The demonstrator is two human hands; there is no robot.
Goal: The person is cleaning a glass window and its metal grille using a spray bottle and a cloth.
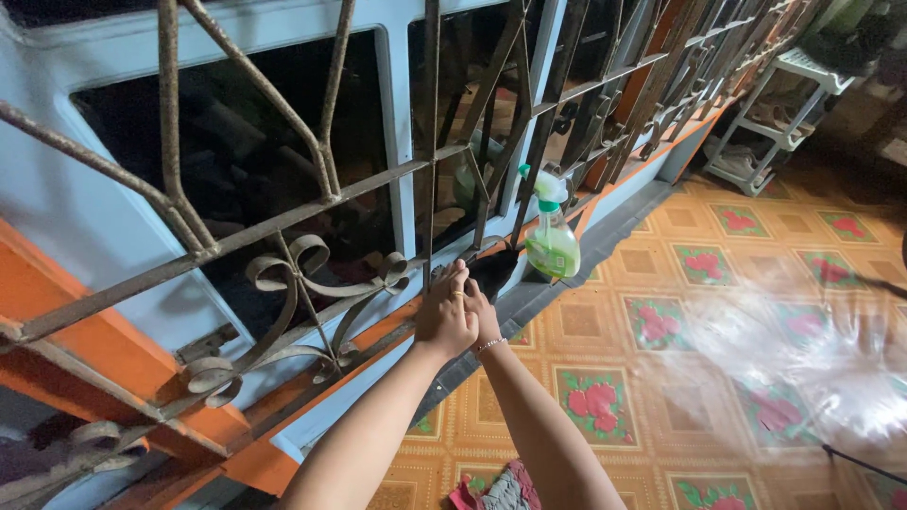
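Tiled floral floor (pixel 699 283) | hands: left (pixel 444 316), right (pixel 484 316) pressed together, pinching black cloth (pixel 496 269) | green spray bottle (pixel 552 236) beside, on sill

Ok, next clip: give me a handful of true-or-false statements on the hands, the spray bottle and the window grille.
1. Both hands reach together to the base of the rusty window grille. True: the left hand and right hand meet there.
2. The green spray bottle lies on its side on the floor. False: it stands upright on the ledge by the grille.
3. A dark cloth sits at the fingertips. True.
4. The floor is plain grey concrete. False: it has orange tiles with red flower patterns.
5. The right hand grips the spray bottle. False: the bottle stands apart, beyond both hands.
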